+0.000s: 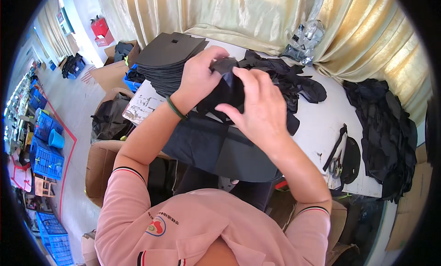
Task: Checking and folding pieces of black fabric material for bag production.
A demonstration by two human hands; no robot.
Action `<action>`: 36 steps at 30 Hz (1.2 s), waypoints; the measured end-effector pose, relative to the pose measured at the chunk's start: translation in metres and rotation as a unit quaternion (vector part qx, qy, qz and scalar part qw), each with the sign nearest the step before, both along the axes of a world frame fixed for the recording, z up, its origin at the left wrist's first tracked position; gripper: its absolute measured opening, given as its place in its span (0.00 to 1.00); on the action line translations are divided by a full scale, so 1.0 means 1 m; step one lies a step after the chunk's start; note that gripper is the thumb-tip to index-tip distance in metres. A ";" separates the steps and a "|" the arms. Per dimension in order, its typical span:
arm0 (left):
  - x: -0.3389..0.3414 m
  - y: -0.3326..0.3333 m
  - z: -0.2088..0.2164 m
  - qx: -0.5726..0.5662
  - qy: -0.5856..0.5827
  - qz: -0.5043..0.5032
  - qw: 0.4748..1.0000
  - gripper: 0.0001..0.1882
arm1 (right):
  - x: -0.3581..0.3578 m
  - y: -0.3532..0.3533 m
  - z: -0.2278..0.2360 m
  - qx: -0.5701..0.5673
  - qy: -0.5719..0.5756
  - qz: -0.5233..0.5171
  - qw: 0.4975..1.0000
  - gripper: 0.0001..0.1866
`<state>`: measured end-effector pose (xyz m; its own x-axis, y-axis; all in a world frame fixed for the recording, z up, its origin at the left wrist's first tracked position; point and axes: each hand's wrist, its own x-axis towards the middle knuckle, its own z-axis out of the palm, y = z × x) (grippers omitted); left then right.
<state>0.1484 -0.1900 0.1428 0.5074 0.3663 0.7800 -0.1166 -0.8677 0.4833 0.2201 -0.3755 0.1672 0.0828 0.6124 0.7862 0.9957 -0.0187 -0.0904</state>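
Above the near part of the white table, a folded black fabric piece is held up between my two hands. My left hand closes on its upper left side, the fingers bent over the top edge. My right hand curves around the right side with its fingertips against the fabric and the thumb spread lower down. Below them, a larger flat black fabric panel lies over the table's front edge. Some of the held piece is hidden behind my hands.
A stack of dark foam-like sheets stands at the back left. Loose black fabric pieces lie behind my hands. At right are scissors, a black pouch and a black fabric heap. Cardboard boxes stand left.
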 end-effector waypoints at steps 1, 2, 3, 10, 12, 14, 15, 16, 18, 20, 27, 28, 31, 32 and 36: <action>0.002 -0.007 0.003 -0.005 -0.010 -0.020 1.000 0.15 | 0.002 0.008 -0.008 0.004 0.004 -0.016 1.000 0.36; 0.001 -0.011 0.005 -0.011 0.001 -0.019 1.000 0.14 | 0.008 0.016 -0.015 0.005 0.003 -0.016 1.000 0.36; 0.002 -0.014 0.005 -0.021 0.002 -0.035 0.999 0.14 | 0.016 0.026 -0.021 0.053 0.000 -0.024 0.998 0.36; -0.020 0.008 -0.009 -0.038 0.016 0.004 0.999 0.18 | 0.037 0.006 0.001 0.141 -0.094 -0.003 0.986 0.20; -0.028 0.032 -0.022 -0.006 0.003 0.045 0.999 0.19 | 0.042 -0.007 0.007 0.111 -0.139 -0.012 0.984 0.13; -0.047 0.049 -0.031 -0.018 0.040 0.086 0.995 0.19 | 0.035 -0.025 0.016 0.077 -0.159 -0.024 0.984 0.13; -0.058 0.057 -0.037 -0.021 0.060 0.102 0.993 0.18 | 0.031 -0.034 0.019 0.057 -0.161 -0.028 0.985 0.15; -0.068 0.065 -0.044 -0.027 0.068 0.103 0.992 0.18 | 0.028 -0.044 0.014 0.055 -0.159 -0.025 0.985 0.15; -0.091 0.078 -0.060 -0.030 0.097 0.116 0.988 0.18 | 0.024 -0.061 0.002 -0.047 -0.049 -0.022 0.997 0.14; -0.112 0.084 -0.067 -0.022 0.153 0.138 0.978 0.19 | 0.018 -0.076 -0.010 -0.119 0.055 0.010 0.991 0.12; -0.192 0.097 -0.083 -0.108 0.302 0.094 0.942 0.19 | 0.003 -0.107 -0.049 -0.356 0.385 0.296 0.798 0.09; -0.210 0.100 -0.083 -0.114 0.320 0.083 0.937 0.17 | 0.001 -0.110 -0.050 -0.404 0.419 0.311 0.752 0.08; -0.253 0.109 -0.080 -0.140 0.396 0.039 0.906 0.13 | 0.006 -0.125 -0.059 -0.484 0.539 0.304 0.619 0.10; -0.265 0.115 -0.081 -0.212 0.425 0.012 0.880 0.12 | 0.012 -0.130 -0.065 -0.503 0.540 0.293 0.607 0.13; -0.266 0.119 -0.077 -0.180 0.553 -0.016 0.813 0.11 | 0.035 -0.129 -0.093 -0.477 0.496 0.188 0.701 0.13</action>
<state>-0.1178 -0.0713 0.0657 0.8393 0.4426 -0.3158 0.5429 -0.6512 0.5303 0.2555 -0.5050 0.0743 -0.0088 0.9456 -0.3253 0.4022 -0.2945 -0.8669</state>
